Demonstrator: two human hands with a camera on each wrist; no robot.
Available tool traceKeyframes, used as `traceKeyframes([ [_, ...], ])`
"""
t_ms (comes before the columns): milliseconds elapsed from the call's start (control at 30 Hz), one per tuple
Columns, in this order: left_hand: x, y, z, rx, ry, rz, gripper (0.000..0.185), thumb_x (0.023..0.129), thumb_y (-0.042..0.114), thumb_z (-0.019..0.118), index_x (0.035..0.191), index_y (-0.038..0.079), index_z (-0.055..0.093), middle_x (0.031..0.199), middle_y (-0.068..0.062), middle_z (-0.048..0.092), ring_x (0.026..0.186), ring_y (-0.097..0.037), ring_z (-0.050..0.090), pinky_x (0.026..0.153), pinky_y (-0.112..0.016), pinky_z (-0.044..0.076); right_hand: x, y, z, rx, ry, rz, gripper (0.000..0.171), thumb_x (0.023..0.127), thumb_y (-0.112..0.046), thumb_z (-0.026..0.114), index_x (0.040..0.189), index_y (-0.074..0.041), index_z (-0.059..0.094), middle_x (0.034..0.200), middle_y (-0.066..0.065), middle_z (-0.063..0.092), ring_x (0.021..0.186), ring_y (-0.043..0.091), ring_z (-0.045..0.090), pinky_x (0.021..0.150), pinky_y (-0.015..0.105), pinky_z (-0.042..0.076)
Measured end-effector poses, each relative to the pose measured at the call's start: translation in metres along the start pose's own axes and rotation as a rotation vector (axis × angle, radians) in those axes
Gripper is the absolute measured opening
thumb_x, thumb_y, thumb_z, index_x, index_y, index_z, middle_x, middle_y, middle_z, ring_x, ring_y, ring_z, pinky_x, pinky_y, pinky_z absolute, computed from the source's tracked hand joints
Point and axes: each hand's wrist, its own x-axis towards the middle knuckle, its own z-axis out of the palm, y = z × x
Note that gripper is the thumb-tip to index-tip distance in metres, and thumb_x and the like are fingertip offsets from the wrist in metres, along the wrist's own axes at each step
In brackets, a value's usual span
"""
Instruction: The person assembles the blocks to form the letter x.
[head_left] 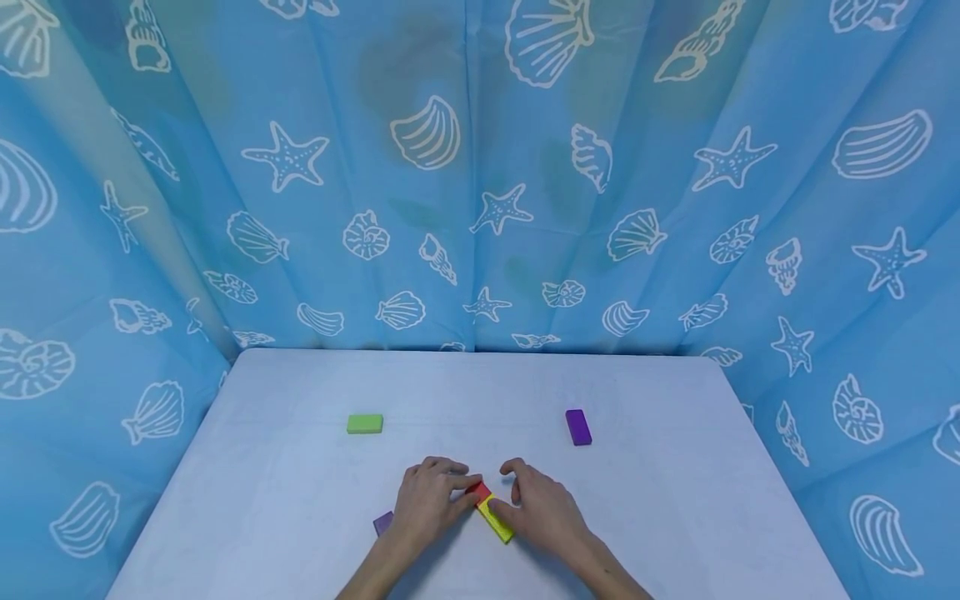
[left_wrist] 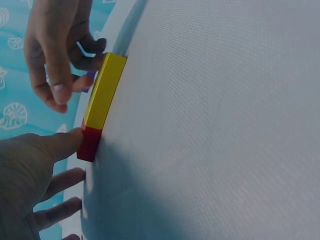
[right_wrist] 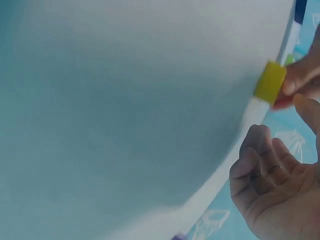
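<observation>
A red block (head_left: 478, 490) and a yellow block (head_left: 497, 518) lie end to end on the white table (head_left: 300, 500), near its front middle. My left hand (head_left: 429, 502) pinches the red block, thumb (left_wrist: 65, 142) against its side. On the other side, my right hand (head_left: 542, 510) holds the yellow block (left_wrist: 105, 92) with curled fingertips (left_wrist: 82, 82). In the right wrist view the yellow block (right_wrist: 270, 82) shows end-on, with the right hand's other fingers (right_wrist: 260, 165) loosely curled below it.
A green block (head_left: 364, 423) lies at the back left and a purple block (head_left: 578, 427) at the back right. Another purple block (head_left: 383, 522) peeks out beside my left wrist. A blue curtain with shell prints (head_left: 480, 208) surrounds the table.
</observation>
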Motion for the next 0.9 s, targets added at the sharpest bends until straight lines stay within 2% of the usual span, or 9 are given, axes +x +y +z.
traceKeyframes([
  [167, 0.0, 0.0, 0.001, -0.004, -0.004, -0.006, 0.028, 0.086, 0.041, 0.079, 0.114, 0.035, 0.077, 0.115, 0.007, 0.074, 0.113, -0.022, 0.061, 0.096, -0.056, 0.048, 0.008, 0.009, -0.02, -0.004, 0.077, 0.046, 0.051, 0.086, -0.042, 0.078, 0.126, -0.017, 0.059, 0.08, -0.007, 0.054, 0.061, 0.01, 0.047, 0.053, 0.022, 0.041],
  [333, 0.0, 0.0, 0.001, 0.0, -0.011, -0.013, 0.029, 0.086, 0.041, 0.078, 0.115, 0.035, 0.077, 0.116, 0.007, 0.073, 0.114, -0.023, 0.06, 0.096, -0.056, 0.048, 0.017, 0.022, -0.043, 0.059, 0.158, 0.114, 0.049, 0.087, -0.038, 0.078, 0.127, -0.016, 0.059, 0.085, -0.004, 0.057, 0.064, 0.012, 0.049, 0.053, 0.025, 0.045],
  [433, 0.0, 0.0, 0.001, 0.0, -0.011, -0.011, 0.029, 0.086, 0.041, 0.078, 0.115, 0.035, 0.077, 0.116, 0.007, 0.073, 0.114, -0.023, 0.06, 0.096, -0.056, 0.048, 0.019, 0.032, -0.052, 0.08, 0.198, 0.122, 0.049, 0.088, -0.037, 0.078, 0.127, -0.014, 0.059, 0.088, -0.003, 0.058, 0.067, 0.013, 0.05, 0.055, 0.027, 0.045],
  [633, 0.0, -0.001, 0.002, -0.006, -0.008, -0.005, 0.028, 0.086, 0.041, 0.078, 0.114, 0.034, 0.077, 0.115, 0.007, 0.073, 0.114, -0.023, 0.06, 0.096, -0.057, 0.048, 0.02, 0.05, -0.058, 0.077, 0.271, 0.085, 0.047, 0.089, -0.034, 0.077, 0.126, -0.01, 0.06, 0.091, -0.001, 0.058, 0.076, 0.014, 0.052, 0.064, 0.028, 0.048],
  [800, 0.0, 0.0, 0.002, -0.007, -0.014, -0.007, 0.028, 0.086, 0.04, 0.079, 0.113, 0.034, 0.078, 0.115, 0.007, 0.073, 0.114, -0.023, 0.06, 0.096, -0.056, 0.048, 0.021, 0.061, -0.059, 0.094, 0.295, 0.081, 0.045, 0.09, -0.032, 0.076, 0.126, -0.009, 0.06, 0.097, 0.001, 0.06, 0.087, 0.016, 0.057, 0.075, 0.032, 0.054],
  [900, 0.001, 0.0, 0.001, -0.008, -0.015, -0.012, 0.028, 0.086, 0.04, 0.079, 0.113, 0.034, 0.078, 0.115, 0.007, 0.073, 0.114, -0.023, 0.06, 0.097, -0.056, 0.048, 0.023, 0.066, -0.059, 0.102, 0.307, 0.084, 0.046, 0.091, -0.031, 0.075, 0.126, -0.006, 0.06, 0.099, 0.003, 0.061, 0.089, 0.018, 0.058, 0.077, 0.036, 0.054],
])
